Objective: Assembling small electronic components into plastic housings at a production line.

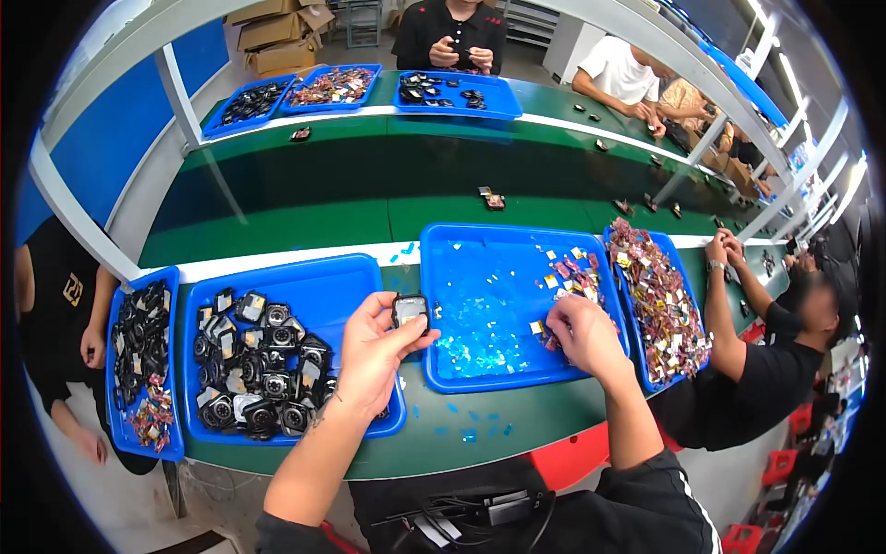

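Observation:
My left hand (371,355) holds a black smartwatch case (410,311) up between thumb and fingers, its pale inner side showing, over the gap between two blue trays. My right hand (587,340) is closed, fingertips bent down at the right part of the middle blue tray (517,380). Small reddish circuit parts (579,275) with yellow and white pieces lie around those fingers. What the fingertips grip, if anything, is hidden. Shiny pale blue film scraps (480,323) cover much of this tray's floor. To the left, another blue tray (395,411) holds many black watch cases (277,360).
A narrow tray (173,448) of black cases and red parts stands far left. At right, a tray heaped with reddish parts (657,305) adjoins mine. Beyond runs a green conveyor belt (369,166) carrying scattered pieces. Metal frame bars (78,212) rise nearby; co-workers (452,37) sit around.

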`<state>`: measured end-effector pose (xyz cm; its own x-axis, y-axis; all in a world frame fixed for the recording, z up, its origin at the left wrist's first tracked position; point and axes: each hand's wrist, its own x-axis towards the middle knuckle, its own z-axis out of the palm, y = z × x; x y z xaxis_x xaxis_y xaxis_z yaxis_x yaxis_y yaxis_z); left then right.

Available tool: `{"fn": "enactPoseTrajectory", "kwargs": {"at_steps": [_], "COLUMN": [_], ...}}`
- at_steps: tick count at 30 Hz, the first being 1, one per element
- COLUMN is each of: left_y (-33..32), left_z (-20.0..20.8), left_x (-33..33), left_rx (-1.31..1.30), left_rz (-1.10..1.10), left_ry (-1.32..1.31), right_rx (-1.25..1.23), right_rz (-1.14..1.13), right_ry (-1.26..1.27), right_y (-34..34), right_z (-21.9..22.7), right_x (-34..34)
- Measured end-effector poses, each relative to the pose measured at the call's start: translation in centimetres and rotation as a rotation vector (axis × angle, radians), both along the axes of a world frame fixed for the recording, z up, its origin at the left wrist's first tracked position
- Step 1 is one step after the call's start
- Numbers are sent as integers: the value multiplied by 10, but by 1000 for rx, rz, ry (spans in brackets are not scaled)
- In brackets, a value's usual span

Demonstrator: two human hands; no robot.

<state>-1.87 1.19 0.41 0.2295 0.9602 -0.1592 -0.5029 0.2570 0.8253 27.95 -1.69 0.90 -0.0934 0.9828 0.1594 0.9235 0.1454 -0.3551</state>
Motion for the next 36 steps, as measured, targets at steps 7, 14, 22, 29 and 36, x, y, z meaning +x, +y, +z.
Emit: {"fn": "enactPoseTrajectory", "kwargs": {"at_steps": [7, 14, 22, 29, 36], "left_y": [-1, 1, -10, -19, -20], "left_z": [-2, -2, 2, 4, 2], "left_x": [5, 1, 2, 14, 17], "left_rx": [186, 38, 118, 400, 418], "left_rz": [31, -5, -227, -289, -162], "left_ry": [195, 27, 229, 408, 364], "right_rx": [103, 54, -126, 109, 115], "right_rz": [54, -56, 33, 159, 45], "right_ry": [-18, 501, 1408, 1067, 1214], "right_y": [-5, -1, -16, -24, -34], "right_z": [1, -5, 25, 20, 18], "right_x": [-4, 0, -43, -105, -111]}}
